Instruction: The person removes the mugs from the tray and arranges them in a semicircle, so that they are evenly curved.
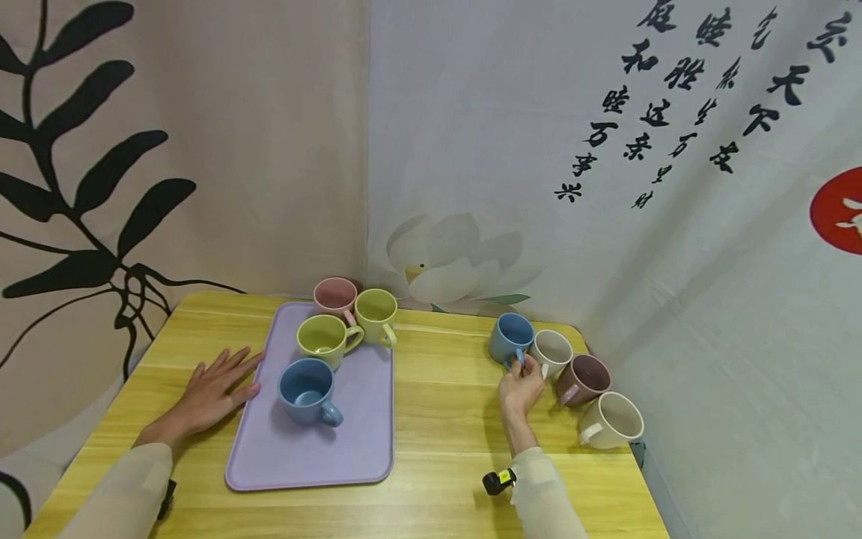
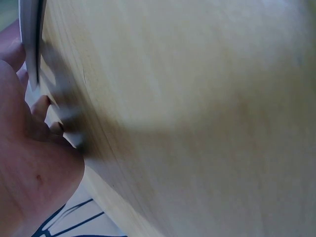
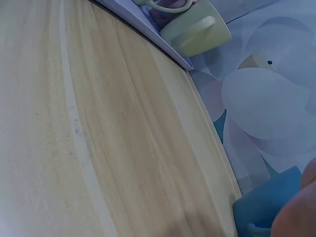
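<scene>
Pale sleeves [image 1: 548, 498] come in at the near edge, with a small black device [image 1: 498, 482] at the right cuff. Beyond them lies the wooden tabletop [image 1: 441, 427], a lilac tray [image 1: 303, 460] on its left part. The left hand [image 1: 214, 393] has its fingers spread at the tray's left rim, its grip holding nothing. On the tray a blue mug [image 1: 306, 393] stands nearest, then two yellow-green mugs [image 1: 323, 340] and a pink mug [image 1: 334, 296]. To the right, a cream mug [image 1: 611, 421], a purple mug [image 1: 584, 380] and a white mug [image 1: 551, 350] lead back to a second blue mug [image 1: 508, 337] near the far edge, its handle pinched in the grip of the right hand [image 1: 521, 385]. Behind hangs a cloth [image 1: 465, 135] with a printed lotus [image 1: 451, 254].
</scene>
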Action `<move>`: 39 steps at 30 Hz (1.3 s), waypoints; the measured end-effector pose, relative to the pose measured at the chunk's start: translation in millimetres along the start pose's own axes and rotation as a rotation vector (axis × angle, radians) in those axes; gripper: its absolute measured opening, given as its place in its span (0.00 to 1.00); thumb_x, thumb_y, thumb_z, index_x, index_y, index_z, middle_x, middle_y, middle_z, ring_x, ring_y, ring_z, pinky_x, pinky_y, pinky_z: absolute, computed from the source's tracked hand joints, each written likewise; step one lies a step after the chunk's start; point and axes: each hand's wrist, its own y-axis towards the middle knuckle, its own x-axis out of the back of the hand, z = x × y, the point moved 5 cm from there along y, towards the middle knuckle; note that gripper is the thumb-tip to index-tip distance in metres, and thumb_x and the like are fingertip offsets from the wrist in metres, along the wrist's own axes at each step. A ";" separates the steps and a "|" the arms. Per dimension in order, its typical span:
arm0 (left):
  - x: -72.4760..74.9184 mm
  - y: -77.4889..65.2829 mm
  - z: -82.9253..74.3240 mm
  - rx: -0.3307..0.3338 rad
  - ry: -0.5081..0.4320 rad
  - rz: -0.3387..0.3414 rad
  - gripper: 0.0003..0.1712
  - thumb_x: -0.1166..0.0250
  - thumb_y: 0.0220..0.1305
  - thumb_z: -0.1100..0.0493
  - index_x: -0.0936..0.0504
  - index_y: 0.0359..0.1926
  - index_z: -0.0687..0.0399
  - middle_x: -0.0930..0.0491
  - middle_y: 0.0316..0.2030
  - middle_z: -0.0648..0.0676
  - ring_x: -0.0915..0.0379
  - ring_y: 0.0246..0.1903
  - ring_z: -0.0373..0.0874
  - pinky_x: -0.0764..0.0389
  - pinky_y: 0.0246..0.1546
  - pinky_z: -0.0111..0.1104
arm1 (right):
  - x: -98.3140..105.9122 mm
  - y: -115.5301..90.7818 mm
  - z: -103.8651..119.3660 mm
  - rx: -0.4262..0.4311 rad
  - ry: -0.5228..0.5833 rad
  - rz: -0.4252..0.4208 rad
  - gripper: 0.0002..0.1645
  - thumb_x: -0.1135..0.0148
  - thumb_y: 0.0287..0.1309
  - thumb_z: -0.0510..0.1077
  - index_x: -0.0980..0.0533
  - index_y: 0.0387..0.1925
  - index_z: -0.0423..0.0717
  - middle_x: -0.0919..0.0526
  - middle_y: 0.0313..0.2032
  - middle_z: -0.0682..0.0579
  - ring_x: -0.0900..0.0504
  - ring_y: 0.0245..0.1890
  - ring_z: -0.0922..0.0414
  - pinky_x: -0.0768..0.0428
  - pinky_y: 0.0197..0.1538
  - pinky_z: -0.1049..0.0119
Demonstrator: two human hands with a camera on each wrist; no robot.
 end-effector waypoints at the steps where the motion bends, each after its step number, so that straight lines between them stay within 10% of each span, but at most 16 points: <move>1: -0.2 0.2 0.2 0.001 -0.001 0.001 0.41 0.48 0.77 0.34 0.47 0.83 0.39 0.55 0.83 0.67 0.70 0.80 0.76 0.75 0.73 0.75 | 0.2 -0.3 0.5 0.001 0.009 0.004 0.16 0.42 0.71 0.34 0.20 0.57 0.33 0.14 0.53 0.33 0.14 0.55 0.40 0.17 0.60 0.49; 19: 1.0 0.8 0.0 -0.007 -0.005 -0.005 0.41 0.48 0.76 0.34 0.45 0.82 0.41 0.54 0.82 0.68 0.69 0.80 0.76 0.73 0.72 0.75 | 13.4 -6.0 29.6 0.162 0.011 0.047 0.24 0.33 0.66 0.41 0.22 0.61 0.39 0.18 0.62 0.38 0.20 0.67 0.42 0.23 0.71 0.48; 39: -0.8 1.6 0.8 0.004 0.001 0.001 0.42 0.48 0.76 0.34 0.46 0.82 0.41 0.54 0.82 0.68 0.70 0.80 0.75 0.74 0.73 0.75 | -1.8 -64.3 67.9 0.376 0.126 0.460 0.37 0.34 0.69 0.56 0.32 0.72 0.48 0.27 0.69 0.49 0.29 0.73 0.46 0.29 0.76 0.47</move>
